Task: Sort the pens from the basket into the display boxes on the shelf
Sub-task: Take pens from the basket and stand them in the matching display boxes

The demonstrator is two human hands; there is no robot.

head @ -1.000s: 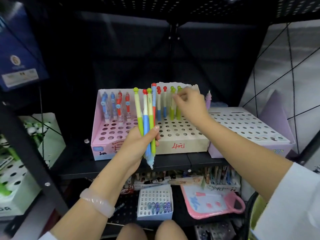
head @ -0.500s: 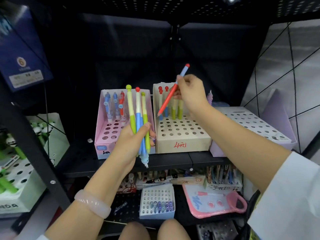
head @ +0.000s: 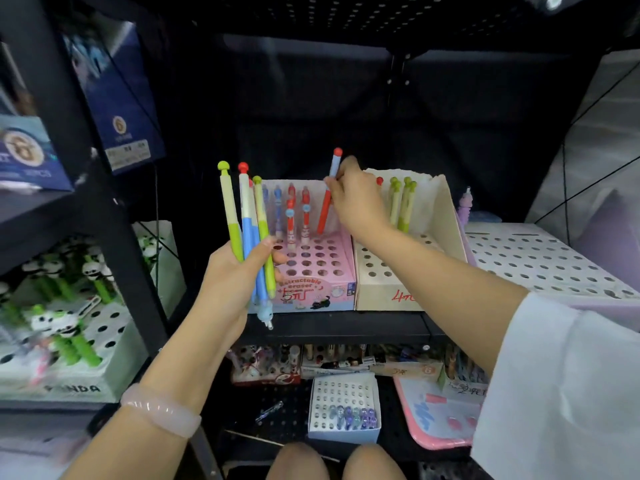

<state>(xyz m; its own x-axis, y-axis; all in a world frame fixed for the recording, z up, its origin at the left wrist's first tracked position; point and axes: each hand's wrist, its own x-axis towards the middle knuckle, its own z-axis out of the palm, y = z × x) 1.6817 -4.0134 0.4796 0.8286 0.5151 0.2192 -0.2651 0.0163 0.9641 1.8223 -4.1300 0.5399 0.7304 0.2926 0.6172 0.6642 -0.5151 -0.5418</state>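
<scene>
Right hand [head: 356,202] pinches a red-and-blue pen [head: 327,202] near its top; lower end stands over the back row of the pink display box [head: 311,271], tip hidden behind the pens already standing there. Left hand [head: 235,271] grips a bundle of pens [head: 247,230], green and blue barrels, caps up; how many sit in the bundle is hard to count. Cream display box [head: 391,282] just right of the pink one, partly covered by the right forearm. Pink box front reads "Retractable eraser", with a red handwritten mark below. Cream box carries a red handwritten mark, partly cut off by the arm. Box at lower left [head: 72,372] reads "PANDA". Left edge blurred.
</scene>
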